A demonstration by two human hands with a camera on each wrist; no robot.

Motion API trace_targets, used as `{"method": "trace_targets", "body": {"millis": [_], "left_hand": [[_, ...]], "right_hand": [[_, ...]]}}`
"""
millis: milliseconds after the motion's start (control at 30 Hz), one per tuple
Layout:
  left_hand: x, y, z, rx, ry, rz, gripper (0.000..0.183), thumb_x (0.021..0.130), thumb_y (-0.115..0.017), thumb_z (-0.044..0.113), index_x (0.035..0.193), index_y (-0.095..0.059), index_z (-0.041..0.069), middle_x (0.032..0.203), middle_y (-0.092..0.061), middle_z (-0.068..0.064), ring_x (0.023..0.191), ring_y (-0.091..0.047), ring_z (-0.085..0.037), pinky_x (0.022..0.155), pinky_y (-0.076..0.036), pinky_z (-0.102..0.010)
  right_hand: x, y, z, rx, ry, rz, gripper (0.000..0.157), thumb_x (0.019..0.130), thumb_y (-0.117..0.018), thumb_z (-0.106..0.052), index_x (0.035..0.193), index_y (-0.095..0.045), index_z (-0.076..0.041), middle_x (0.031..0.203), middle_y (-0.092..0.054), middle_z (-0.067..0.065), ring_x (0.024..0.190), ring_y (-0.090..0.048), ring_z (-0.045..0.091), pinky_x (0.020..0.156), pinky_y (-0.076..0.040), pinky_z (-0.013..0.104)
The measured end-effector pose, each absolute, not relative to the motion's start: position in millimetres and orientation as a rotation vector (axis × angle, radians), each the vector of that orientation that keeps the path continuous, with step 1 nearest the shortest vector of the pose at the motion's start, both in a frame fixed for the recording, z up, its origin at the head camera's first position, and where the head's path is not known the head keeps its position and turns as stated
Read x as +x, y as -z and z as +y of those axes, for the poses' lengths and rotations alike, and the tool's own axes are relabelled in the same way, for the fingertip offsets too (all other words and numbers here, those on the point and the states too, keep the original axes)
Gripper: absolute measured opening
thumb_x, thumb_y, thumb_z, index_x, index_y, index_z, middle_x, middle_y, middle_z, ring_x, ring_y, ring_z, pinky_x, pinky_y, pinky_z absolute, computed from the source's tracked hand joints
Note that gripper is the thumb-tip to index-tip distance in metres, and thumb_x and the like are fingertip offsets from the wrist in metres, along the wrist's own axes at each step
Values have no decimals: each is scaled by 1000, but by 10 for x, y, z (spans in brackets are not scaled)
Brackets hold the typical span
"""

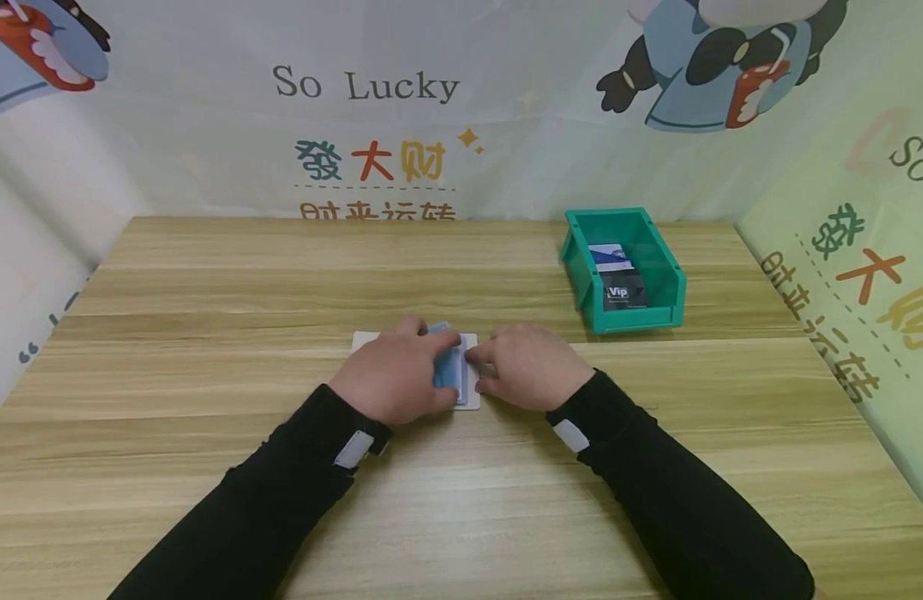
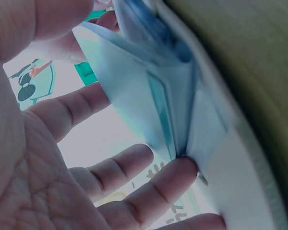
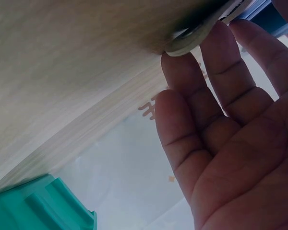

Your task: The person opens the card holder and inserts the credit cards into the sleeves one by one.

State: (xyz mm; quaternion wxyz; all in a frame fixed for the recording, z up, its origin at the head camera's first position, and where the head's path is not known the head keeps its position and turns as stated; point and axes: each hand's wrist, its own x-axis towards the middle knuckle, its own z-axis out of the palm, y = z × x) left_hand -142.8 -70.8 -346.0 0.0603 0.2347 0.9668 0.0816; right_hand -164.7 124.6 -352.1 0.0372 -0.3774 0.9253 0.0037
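Here, the folder [image 1: 451,371] lies partly under the left hand [image 1: 394,375].

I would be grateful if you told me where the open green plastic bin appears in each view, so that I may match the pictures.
Head: the open green plastic bin stands right of centre, beyond the right hand.
Left wrist: the bin shows only as green patches, upper left of centre.
Right wrist: the bin is cut off at the lower-left corner.
Shared landmark: the white backdrop with printed lettering.
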Motion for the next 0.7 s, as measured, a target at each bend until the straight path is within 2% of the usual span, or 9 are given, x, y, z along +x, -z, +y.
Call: {"method": "trace_targets", "body": {"millis": [133, 367, 533, 700], "left_hand": [[-1444, 3438, -728, 710, -291, 2911, 65, 79, -63, 58, 133, -48, 26, 116, -45, -13, 79, -49, -20, 62, -49, -32], [-1449, 3358, -755, 663, -312, 2887, 69, 80, -58, 64, 135, -47, 23, 122, -49, -12, 78, -52, -18, 64, -51, -36], [-1462, 3322, -778, 646, -333, 2902, 61, 83, -59, 59, 129, -52, 20, 110, -54, -6, 80, -50, -17, 64, -49, -34], [-1478, 3269, -814, 605, -388, 2902, 45, 88, -59, 44, 121, -55, 13, 103, -57, -2, 78, -51, -16, 65, -47, -34]], "right_hand": [[-1651, 3530, 1252, -1166, -2, 2841, 34, 86, -66, -35, 117, -66, -20, 84, -59, -4, 73, -48, 10, 70, -47, 30], [-1649, 3534, 1253, -1170, 11, 2842, 34, 85, -67, -35, 116, -67, -20, 85, -60, -4, 73, -48, 10, 70, -47, 30], [-1645, 3529, 1242, -1149, 1, 2844, 35, 85, -67, -35, 117, -67, -20, 83, -59, -4, 71, -46, 9, 67, -45, 28], [-1638, 3526, 1238, -1130, -11, 2846, 37, 85, -67, -36, 119, -66, -20, 82, -58, -5, 70, -45, 10, 64, -43, 26]]}}
